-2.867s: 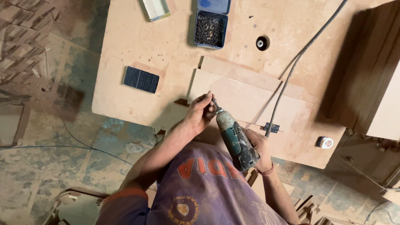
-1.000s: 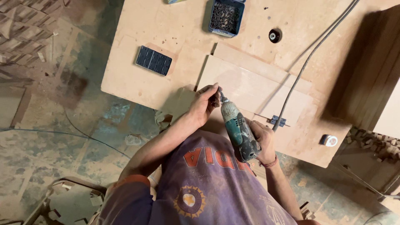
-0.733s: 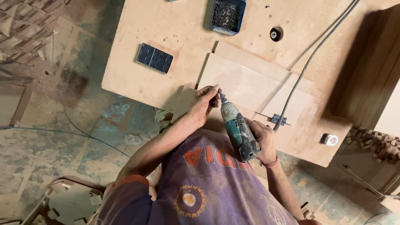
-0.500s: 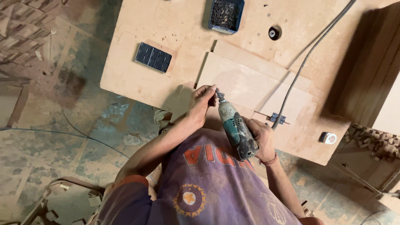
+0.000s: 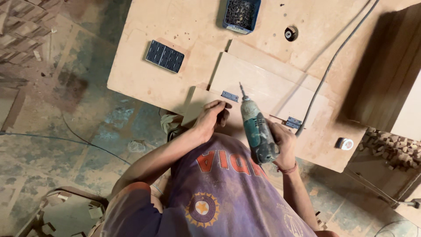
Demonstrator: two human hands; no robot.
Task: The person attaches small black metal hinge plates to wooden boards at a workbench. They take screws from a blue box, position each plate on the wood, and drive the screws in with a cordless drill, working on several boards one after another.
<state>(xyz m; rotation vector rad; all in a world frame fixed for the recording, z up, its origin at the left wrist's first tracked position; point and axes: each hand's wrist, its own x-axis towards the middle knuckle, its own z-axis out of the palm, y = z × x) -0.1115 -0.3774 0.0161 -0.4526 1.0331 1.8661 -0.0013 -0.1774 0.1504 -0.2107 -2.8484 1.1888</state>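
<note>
The drill (image 5: 258, 131) is now lifted back from the hinge (image 5: 230, 96): half a second ago its bit was buried under the left fingers at the near edge of the board (image 5: 263, 94), and now the bit is standing clear in the air, pointing just right of the hinge, not touching it. The right hand (image 5: 280, 142) is keeping its grip closed around the drill's green body, holding it tilted toward the bench (image 5: 144, 74). The left hand (image 5: 211, 118) is drawing back a little too; it is resting on the board's near edge just below the hinge, fingers curled, and whether it is pinching a screw cannot be told. With the hand moved aside, the small grey hinge is showing plainly, lying flat across the seam between the two boards, which suggests a screw there has just been driven or is about to be set. A second hinge (image 5: 294, 123) is lying farther right along the same seam, beside the cable (image 5: 326, 74). The blue screw box (image 5: 241, 14) and the dark tray (image 5: 165, 56) are sitting well apart, higher up the bench.
</note>
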